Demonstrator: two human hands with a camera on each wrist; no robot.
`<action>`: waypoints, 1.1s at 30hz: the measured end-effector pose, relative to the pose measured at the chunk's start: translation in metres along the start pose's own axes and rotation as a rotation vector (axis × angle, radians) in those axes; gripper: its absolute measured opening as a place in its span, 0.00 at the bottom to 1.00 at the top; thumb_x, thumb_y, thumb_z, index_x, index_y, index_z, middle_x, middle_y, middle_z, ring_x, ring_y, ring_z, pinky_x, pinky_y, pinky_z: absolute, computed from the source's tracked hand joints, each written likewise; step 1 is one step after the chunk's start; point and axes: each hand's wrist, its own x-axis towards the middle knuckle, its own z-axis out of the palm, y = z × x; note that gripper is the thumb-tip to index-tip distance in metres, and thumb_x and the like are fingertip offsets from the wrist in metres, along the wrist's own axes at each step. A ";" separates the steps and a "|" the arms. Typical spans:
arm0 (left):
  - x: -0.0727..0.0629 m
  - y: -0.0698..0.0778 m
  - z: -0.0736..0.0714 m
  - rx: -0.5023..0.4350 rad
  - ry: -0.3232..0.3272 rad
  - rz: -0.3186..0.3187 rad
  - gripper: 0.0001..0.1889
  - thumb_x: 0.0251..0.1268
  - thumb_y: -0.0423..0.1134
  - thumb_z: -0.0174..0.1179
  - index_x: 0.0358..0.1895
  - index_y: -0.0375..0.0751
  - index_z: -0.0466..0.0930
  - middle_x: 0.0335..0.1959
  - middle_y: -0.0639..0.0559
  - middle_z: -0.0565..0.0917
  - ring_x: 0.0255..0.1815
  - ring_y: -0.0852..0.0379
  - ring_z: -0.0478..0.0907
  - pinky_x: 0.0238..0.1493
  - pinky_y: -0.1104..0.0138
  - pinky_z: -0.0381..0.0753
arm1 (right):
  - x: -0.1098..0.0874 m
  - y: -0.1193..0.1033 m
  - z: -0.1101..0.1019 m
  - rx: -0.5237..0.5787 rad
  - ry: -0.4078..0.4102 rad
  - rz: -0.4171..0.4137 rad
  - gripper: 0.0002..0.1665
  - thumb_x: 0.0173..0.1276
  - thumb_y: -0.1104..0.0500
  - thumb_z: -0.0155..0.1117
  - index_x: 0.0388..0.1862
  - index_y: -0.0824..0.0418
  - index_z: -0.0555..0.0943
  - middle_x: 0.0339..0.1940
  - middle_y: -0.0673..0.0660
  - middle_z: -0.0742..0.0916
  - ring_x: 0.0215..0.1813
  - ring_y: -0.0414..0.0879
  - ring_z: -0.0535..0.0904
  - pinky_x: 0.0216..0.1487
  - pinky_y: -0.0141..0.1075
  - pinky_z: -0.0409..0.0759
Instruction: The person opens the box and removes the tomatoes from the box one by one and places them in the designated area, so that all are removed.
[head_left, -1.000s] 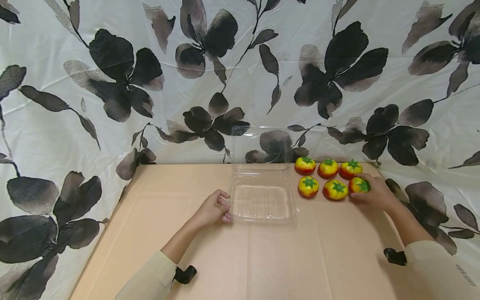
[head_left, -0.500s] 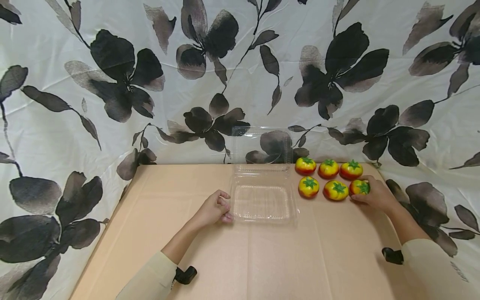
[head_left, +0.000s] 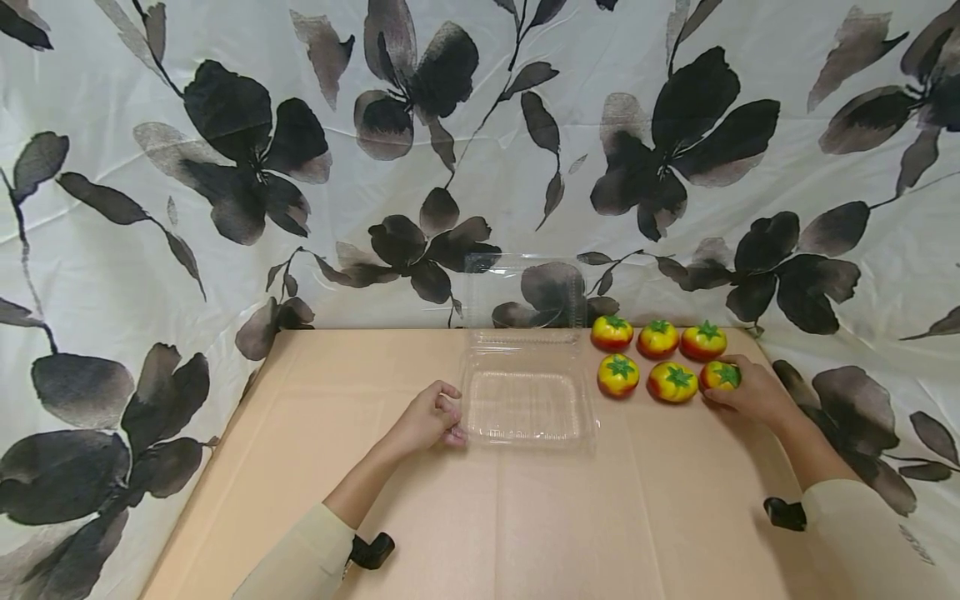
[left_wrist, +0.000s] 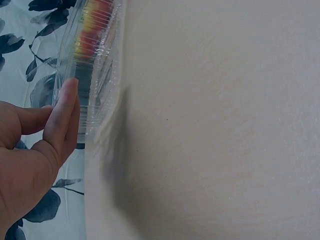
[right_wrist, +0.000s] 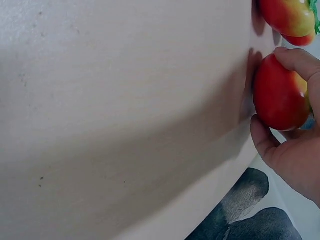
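A clear plastic clamshell container (head_left: 528,404) lies with its base on the table and its lid (head_left: 525,292) raised at the back. My left hand (head_left: 426,417) pinches the left rim of the base between thumb and fingers; the left wrist view shows the fingertips (left_wrist: 70,87) at the container's ribbed side (left_wrist: 102,70). On the right, my right hand (head_left: 753,390) grips a red-and-yellow tomato (head_left: 718,376) with a green star-shaped top. In the right wrist view that tomato (right_wrist: 280,95) sits between thumb and fingers, close over the table.
Several more tomatoes stand in two rows right of the container, among them a front one (head_left: 671,382) beside the held tomato and a back one (head_left: 702,341) behind it. The pale table (head_left: 555,517) ends at a cloth (head_left: 540,167) printed with dark flowers.
My right fingers have shifted slightly round the tomato's far right side, and the right sleeve has moved a little left. The left hand and container stay where they were.
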 end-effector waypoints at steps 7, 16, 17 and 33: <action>0.000 -0.001 0.001 -0.020 0.010 0.005 0.19 0.74 0.21 0.52 0.65 0.25 0.64 0.42 0.39 0.76 0.30 0.51 0.87 0.40 0.52 0.94 | 0.002 0.005 0.004 0.018 0.001 -0.015 0.56 0.71 0.44 0.69 0.75 0.79 0.51 0.64 0.82 0.68 0.61 0.76 0.68 0.70 0.73 0.70; 0.000 -0.001 0.002 -0.021 0.011 0.006 0.19 0.75 0.21 0.52 0.65 0.25 0.65 0.42 0.40 0.76 0.30 0.51 0.87 0.41 0.51 0.94 | 0.004 0.008 0.008 0.014 0.021 -0.051 0.59 0.69 0.40 0.70 0.74 0.81 0.52 0.65 0.84 0.68 0.62 0.78 0.67 0.70 0.74 0.68; 0.000 -0.001 0.002 -0.021 0.010 0.007 0.19 0.75 0.21 0.52 0.65 0.25 0.65 0.42 0.40 0.76 0.30 0.51 0.87 0.41 0.51 0.94 | 0.005 0.008 0.009 0.014 0.023 -0.054 0.60 0.68 0.40 0.70 0.74 0.81 0.52 0.65 0.84 0.68 0.62 0.78 0.67 0.70 0.74 0.68; 0.000 0.000 0.001 -0.038 0.004 0.004 0.19 0.74 0.20 0.51 0.65 0.25 0.63 0.42 0.37 0.76 0.31 0.50 0.87 0.41 0.52 0.94 | 0.004 0.007 0.007 0.044 0.014 -0.036 0.62 0.69 0.43 0.71 0.77 0.80 0.46 0.69 0.85 0.63 0.66 0.80 0.62 0.71 0.77 0.63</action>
